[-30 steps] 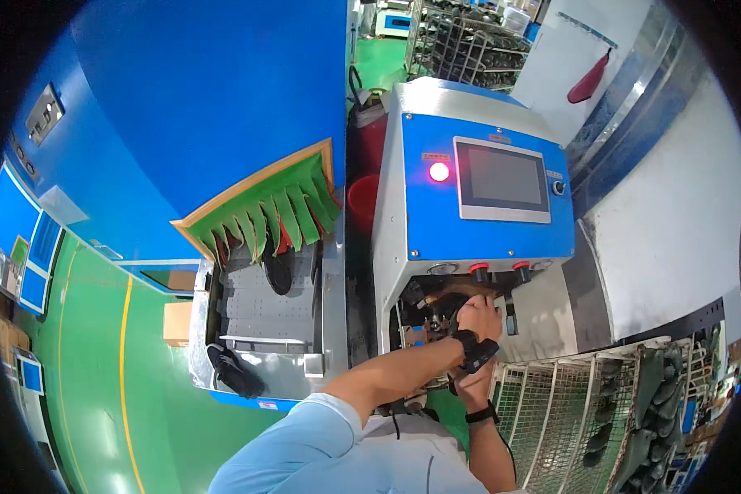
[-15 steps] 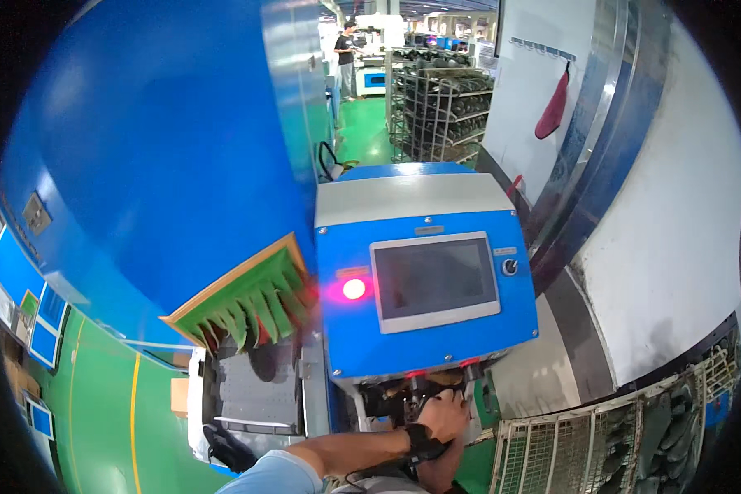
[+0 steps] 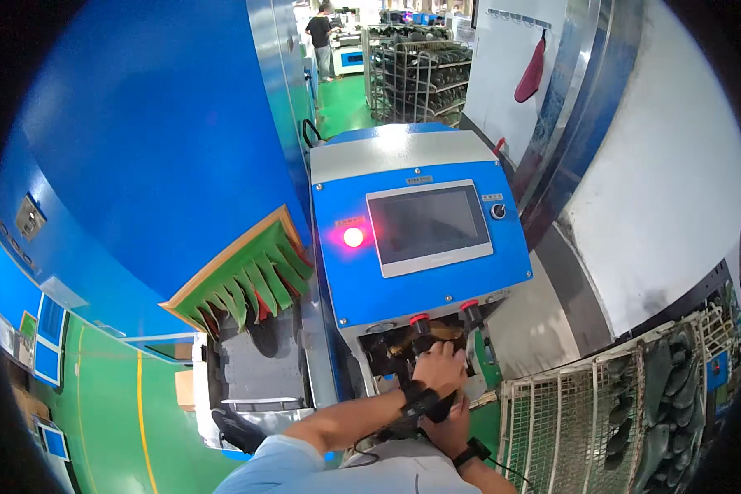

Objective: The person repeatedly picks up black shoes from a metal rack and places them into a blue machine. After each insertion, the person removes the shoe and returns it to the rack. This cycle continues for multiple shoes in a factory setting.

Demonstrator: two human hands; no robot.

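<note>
Here the left hand (image 3: 440, 368) grips a dark shoe (image 3: 428, 333) straight ahead inside the machine (image 3: 412, 272), probably lengthwise, while the right hand (image 3: 453, 416) below seems closed on it too.

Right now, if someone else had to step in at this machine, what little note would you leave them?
Left hand: reaching into the opening under the blue machine, on a dark workpiece; grip unclear.
Right hand: just below the left, mostly hidden.
Red light lit beside the screen; two red knobs above the opening.
Wire rack of dark pieces at right.
Done: piece is in the opening. Left: cannot tell.
</note>
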